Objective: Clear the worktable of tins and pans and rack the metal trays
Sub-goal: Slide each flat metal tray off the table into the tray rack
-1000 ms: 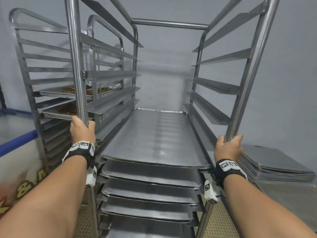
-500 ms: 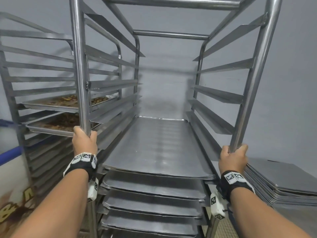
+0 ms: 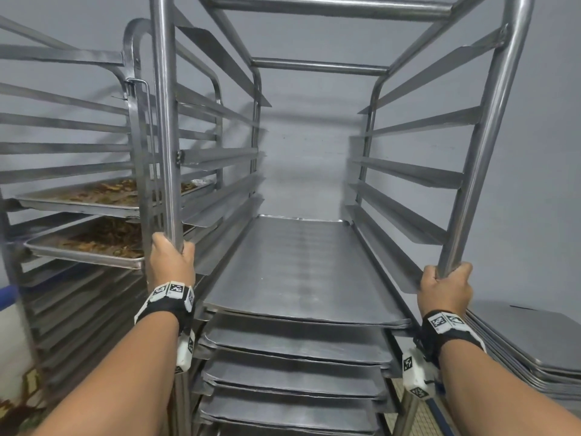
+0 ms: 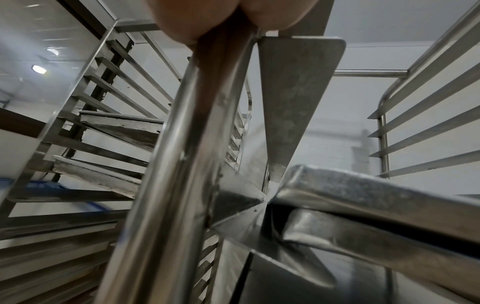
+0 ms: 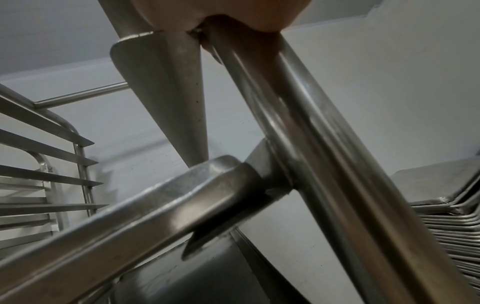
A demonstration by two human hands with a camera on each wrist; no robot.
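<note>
A tall steel tray rack [image 3: 317,68] fills the head view. Several empty metal trays sit on its lower runners; the top tray [image 3: 298,265] lies about waist high. My left hand [image 3: 171,262] grips the rack's front left post [image 3: 165,121]. My right hand [image 3: 446,287] grips the front right post [image 3: 490,136]. In the left wrist view the post [image 4: 176,164] runs down from my curled fingers [image 4: 233,18], with a tray rim [image 4: 376,195] beside it. The right wrist view looks down the right post [image 5: 324,164] past a tray corner [image 5: 202,185].
A second rack [image 3: 63,158] stands close on the left, holding two trays of browned food [image 3: 94,243]. A stack of empty trays [image 3: 528,344] lies low on the right. A grey wall [image 3: 308,158] stands just behind the rack. Tiled floor [image 3: 421,416] shows below.
The rack and both hands have rolled closer to the grey wall and alongside the left rack. Both hands keep their grip on the posts.
</note>
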